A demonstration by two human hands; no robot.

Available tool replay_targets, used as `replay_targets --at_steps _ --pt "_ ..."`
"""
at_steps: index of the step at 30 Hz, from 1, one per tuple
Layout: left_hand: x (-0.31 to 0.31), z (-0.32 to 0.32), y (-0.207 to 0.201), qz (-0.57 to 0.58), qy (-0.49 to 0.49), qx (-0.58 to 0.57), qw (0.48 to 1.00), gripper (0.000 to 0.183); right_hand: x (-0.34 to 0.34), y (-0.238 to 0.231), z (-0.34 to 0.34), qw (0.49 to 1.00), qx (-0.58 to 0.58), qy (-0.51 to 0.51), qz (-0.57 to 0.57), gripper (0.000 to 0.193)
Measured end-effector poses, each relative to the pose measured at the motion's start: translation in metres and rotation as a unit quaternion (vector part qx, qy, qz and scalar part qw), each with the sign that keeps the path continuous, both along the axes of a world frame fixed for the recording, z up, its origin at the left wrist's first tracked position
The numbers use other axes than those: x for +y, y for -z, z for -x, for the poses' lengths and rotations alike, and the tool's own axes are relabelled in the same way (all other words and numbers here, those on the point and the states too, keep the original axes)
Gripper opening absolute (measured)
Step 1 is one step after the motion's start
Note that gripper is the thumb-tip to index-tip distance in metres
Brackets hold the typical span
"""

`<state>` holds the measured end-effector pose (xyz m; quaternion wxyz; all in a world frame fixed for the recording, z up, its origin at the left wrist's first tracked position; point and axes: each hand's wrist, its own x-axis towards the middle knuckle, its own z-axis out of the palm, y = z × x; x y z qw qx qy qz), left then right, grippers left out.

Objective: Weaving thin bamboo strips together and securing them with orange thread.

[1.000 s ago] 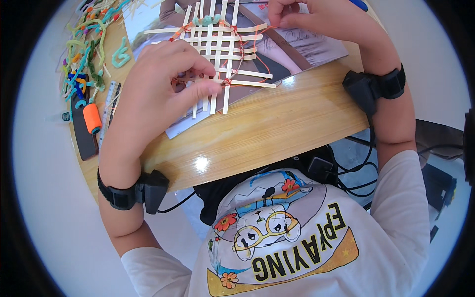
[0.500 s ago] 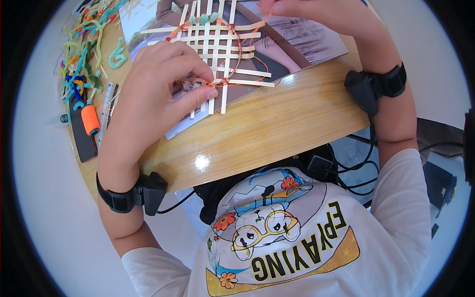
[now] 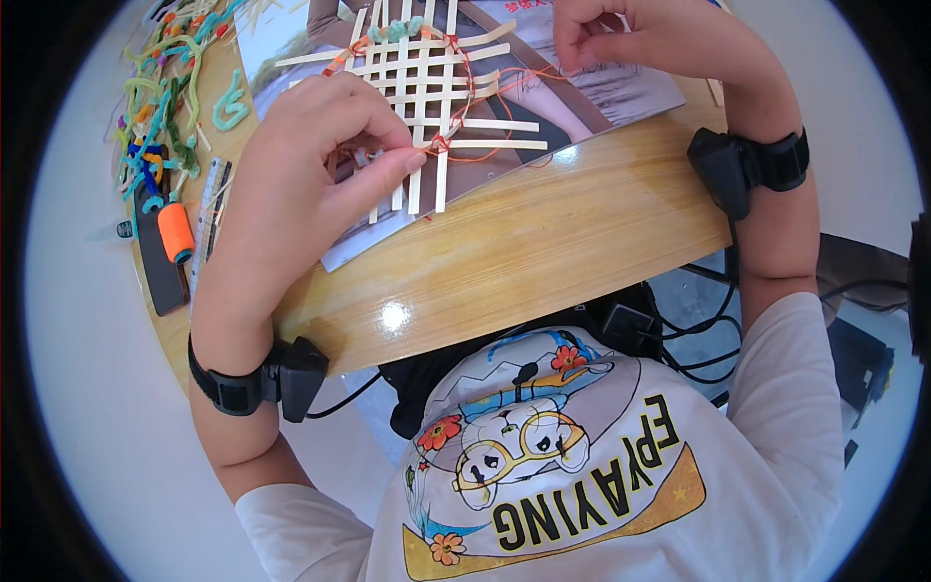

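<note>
A lattice of pale woven bamboo-like strips (image 3: 415,107) lies on a glossy printed booklet (image 3: 645,85). A ring wound with orange-red thread and pale green fuzzy stem (image 3: 393,32) sits over the strips. My left hand (image 3: 315,160) is closed at the lattice's near left corner, thumb and forefinger pinching its edge beside a red thread knot. To the right, my right hand (image 3: 621,37) is closed in a pinch on an orange thread (image 3: 519,75), which runs taut back to the lattice. The strips under my left palm are hidden.
Colourful pipe cleaners (image 3: 160,102) pile up at the far left, with a curled turquoise one (image 3: 231,105) beside them. An orange thread spool (image 3: 176,233), a ruler (image 3: 206,218) and a dark bar (image 3: 160,262) lie nearer, by the wooden table's (image 3: 504,242) left edge.
My right hand has come nearer and to the right, drawing the orange thread out sideways from the lattice. The near strips have shifted slightly; my left hand keeps its pinch.
</note>
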<state>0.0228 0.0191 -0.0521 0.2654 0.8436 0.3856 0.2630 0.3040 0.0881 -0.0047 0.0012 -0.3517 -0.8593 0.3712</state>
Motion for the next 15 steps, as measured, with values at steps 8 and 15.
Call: replay_targets --at_steps 8,15 --pt "0.000 0.001 -0.006 0.018 0.002 0.046 0.999 0.013 -0.002 -0.002 0.007 0.997 0.056 0.048 0.001 0.021" --pt "-0.001 0.000 -0.009 0.016 -0.006 0.054 0.998 0.013 -0.017 0.015 0.015 0.992 0.070 0.050 -0.096 0.023"
